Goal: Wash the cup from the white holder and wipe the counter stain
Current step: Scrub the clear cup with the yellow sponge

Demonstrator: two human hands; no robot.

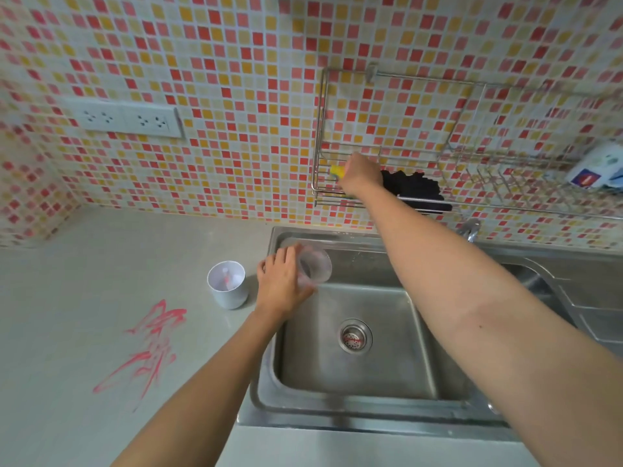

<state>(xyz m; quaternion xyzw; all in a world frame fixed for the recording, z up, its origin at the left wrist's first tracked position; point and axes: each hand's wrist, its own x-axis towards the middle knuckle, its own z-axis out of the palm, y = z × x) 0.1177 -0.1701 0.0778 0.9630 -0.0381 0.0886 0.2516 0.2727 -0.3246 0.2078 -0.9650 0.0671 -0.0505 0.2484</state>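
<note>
My left hand (281,283) grips a clear plastic cup (315,266), tilted on its side over the left rim of the steel sink (367,382). The white holder (226,284) stands on the counter just left of that hand, with something small and reddish inside. My right hand (359,173) reaches up into the wire wall rack (387,197) and holds a yellow sponge (337,170), mostly hidden by the fingers. A red smeared stain (148,348) marks the pale counter at the front left.
A dark cloth (414,190) lies in the rack right of the sponge. The tap (469,229) stands behind the sink, and a packet (596,168) sits at the rack's right end. A double socket (128,119) is on the tiled wall.
</note>
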